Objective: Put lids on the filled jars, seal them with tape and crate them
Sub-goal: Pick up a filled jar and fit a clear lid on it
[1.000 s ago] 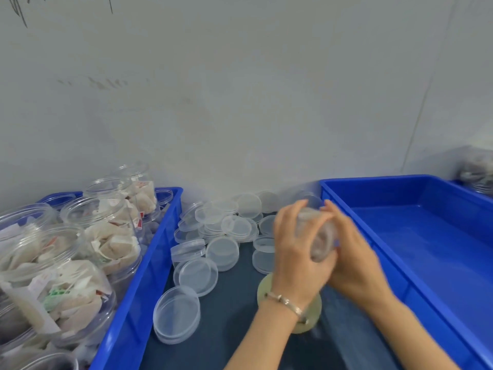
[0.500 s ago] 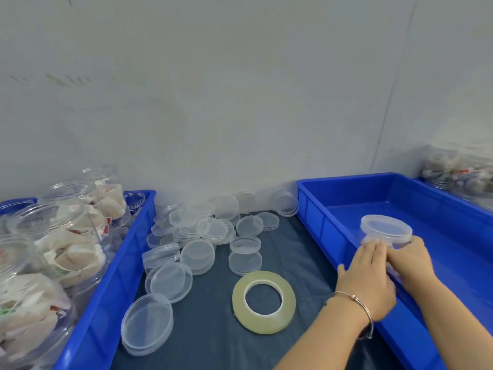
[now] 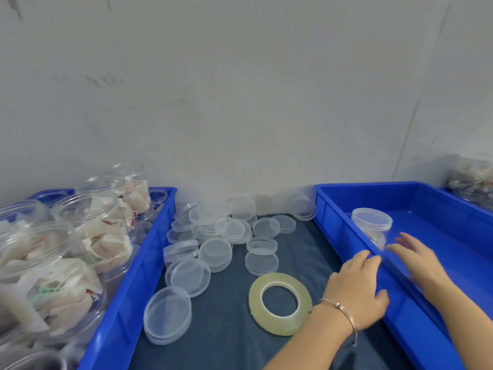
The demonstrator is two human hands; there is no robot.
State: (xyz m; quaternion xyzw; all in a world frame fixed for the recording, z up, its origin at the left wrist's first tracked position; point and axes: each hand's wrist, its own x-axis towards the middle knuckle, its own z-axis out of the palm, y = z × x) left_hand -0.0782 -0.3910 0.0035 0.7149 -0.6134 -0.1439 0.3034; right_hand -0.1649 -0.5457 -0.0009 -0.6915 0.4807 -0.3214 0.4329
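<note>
A clear round lidded jar (image 3: 372, 225) stands in the glossy blue crate (image 3: 453, 252). Both hands, left (image 3: 356, 287) and right (image 3: 418, 259), show relaxed fingers holding nothing. No writing is legible.

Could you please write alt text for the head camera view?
A lidded jar stands in the right blue crate, both hands, left hand and right hand, open beside it. Tape roll and loose lids lie between crates.
</note>
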